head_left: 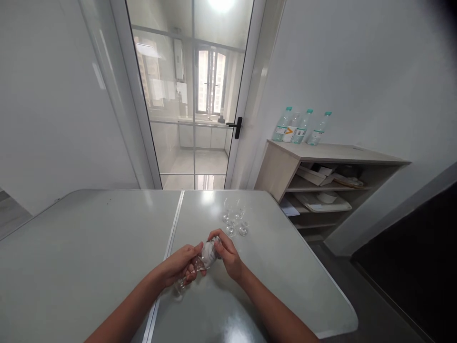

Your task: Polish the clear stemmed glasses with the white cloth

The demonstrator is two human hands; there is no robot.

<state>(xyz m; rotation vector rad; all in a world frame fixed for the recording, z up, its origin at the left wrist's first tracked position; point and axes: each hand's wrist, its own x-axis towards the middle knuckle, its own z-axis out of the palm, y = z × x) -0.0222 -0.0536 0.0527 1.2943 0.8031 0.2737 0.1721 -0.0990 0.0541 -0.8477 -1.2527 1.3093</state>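
Observation:
Over the right part of the table, a clear stemmed glass (197, 263) lies tilted in my hands, its foot towards the lower left. My left hand (183, 266) is closed around the stem and lower bowl. A white cloth (209, 253) fills or covers the bowl end; how far it goes inside I cannot tell. Curled over that end, my right hand (226, 252) presses the cloth with thumb and fingers. Just beyond my right hand stand several small clear stemmed glasses (231, 228), close together and upright.
The pale grey table (117, 247) has a metal seam (174, 219) running across it. Behind it is a glazed door (194, 95) with a black handle (236, 126). At right, a wooden shelf unit (282, 162) carries several plastic bottles (302, 127) on top and trays (332, 205) inside.

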